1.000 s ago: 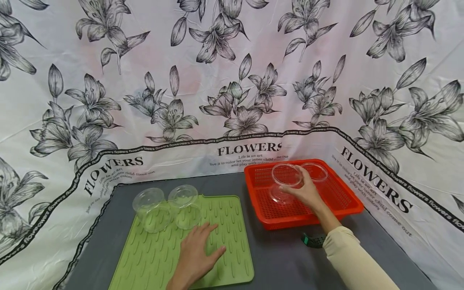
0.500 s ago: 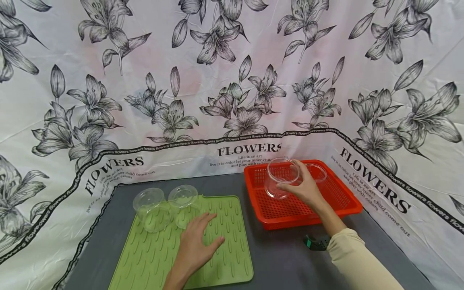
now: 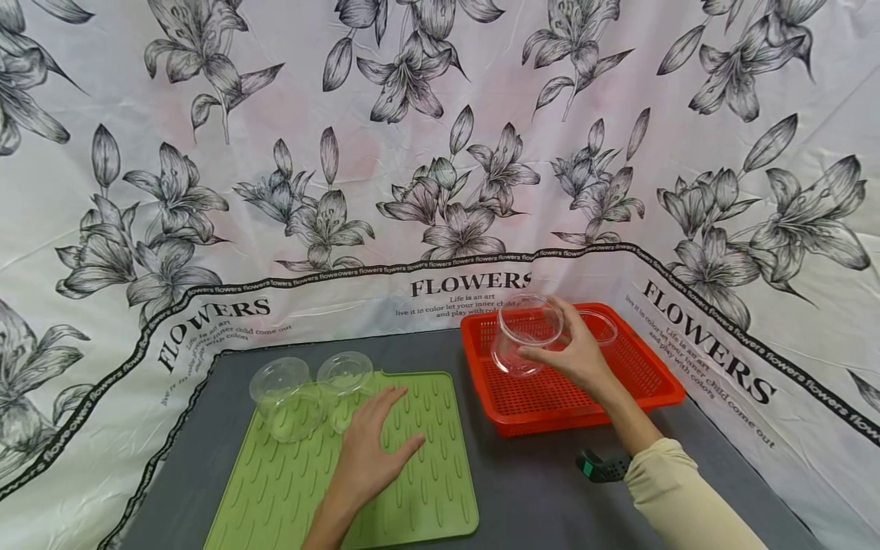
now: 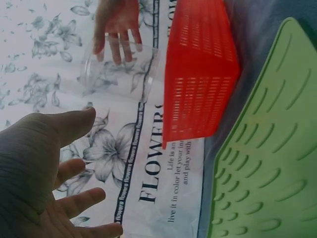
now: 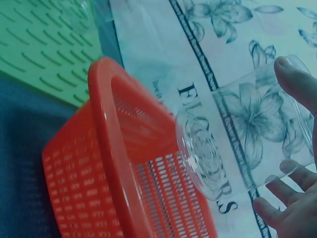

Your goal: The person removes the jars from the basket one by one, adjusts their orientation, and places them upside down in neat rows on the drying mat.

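My right hand holds a clear plastic cup between thumb and fingers. In the right wrist view its ringed base hangs above the red basket, apart from the rim. Over the green ridged mat my left hand hovers with fingers spread, holding nothing. Two more clear cups stand at the back left of the mat, a left one and a right one, the latter partly behind my left fingers. Another clear cup sits in the basket behind my right hand, mostly hidden.
A black band with a green patch lies on the grey table in front of the basket. A white flower-printed cloth hangs behind and along both sides of the table.
My right hand has raised the cup from inside the basket and moved it slightly left. My left hand has shifted a little up and forward over the mat, staying open.
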Demonstrator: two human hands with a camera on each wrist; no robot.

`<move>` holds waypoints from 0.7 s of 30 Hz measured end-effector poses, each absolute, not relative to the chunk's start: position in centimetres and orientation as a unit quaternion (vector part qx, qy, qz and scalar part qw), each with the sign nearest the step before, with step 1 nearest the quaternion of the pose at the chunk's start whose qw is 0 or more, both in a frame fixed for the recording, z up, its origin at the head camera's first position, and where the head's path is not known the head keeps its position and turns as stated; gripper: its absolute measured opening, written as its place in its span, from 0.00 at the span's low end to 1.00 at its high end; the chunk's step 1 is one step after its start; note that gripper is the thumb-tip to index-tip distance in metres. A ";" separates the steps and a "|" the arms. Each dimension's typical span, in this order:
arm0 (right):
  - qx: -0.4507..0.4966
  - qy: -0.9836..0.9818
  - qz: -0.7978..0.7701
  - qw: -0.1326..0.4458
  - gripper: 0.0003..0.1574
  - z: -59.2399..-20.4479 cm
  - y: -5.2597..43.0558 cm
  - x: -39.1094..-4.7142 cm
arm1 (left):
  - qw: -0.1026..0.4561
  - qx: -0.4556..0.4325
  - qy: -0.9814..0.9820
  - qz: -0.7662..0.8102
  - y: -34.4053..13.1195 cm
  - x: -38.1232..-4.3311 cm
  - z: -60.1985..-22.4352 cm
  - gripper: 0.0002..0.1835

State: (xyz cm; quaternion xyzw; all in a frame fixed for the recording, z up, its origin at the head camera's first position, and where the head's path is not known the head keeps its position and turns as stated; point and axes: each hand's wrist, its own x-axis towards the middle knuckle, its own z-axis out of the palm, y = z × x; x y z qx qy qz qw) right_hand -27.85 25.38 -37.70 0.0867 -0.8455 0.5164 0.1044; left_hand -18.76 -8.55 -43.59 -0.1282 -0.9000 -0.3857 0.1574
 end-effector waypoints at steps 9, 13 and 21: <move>0.104 -0.842 0.520 0.097 0.63 -36.6 24.0 -27.3 | 0.166 -0.143 -0.883 -0.415 -9.0 -19.4 -42.1 0.38; 0.106 -0.843 0.519 0.095 0.64 -36.3 23.7 -27.2 | 0.163 -0.141 -0.883 -0.418 -9.1 -19.5 -41.8 0.38; 0.124 -0.838 0.523 0.089 0.62 -36.1 23.2 -27.0 | 0.168 -0.143 -0.880 -0.421 -9.2 -19.7 -41.7 0.38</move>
